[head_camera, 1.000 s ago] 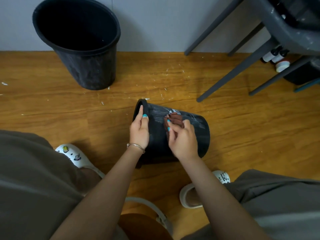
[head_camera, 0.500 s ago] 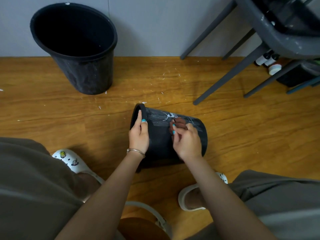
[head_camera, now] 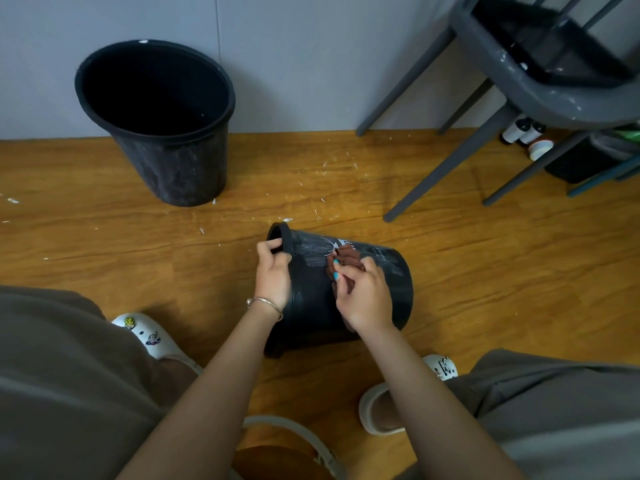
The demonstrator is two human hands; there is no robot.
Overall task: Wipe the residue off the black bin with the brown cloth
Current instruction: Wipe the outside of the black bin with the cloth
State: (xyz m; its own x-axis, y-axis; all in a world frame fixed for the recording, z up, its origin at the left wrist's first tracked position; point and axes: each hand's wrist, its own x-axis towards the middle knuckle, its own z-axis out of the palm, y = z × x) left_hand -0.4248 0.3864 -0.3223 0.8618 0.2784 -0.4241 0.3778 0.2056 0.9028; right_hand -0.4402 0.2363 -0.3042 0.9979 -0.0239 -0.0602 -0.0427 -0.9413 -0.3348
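Black bin [head_camera: 377, 299] on its side on the wooden floor [head_camera: 502, 271], mouth to the left, between the person's feet and well apart from the chair legs [head_camera: 446, 168]. Left hand [head_camera: 273, 275] curls over the rim, fingers inside. Right hand [head_camera: 365, 296] pinches the brown cloth [head_camera: 346, 259] against the upper wall. White smeared residue [head_camera: 317, 252] just left of those fingertips. Second bin [head_camera: 162, 123] stands upright by the grey wall; white flecks dot the boards.
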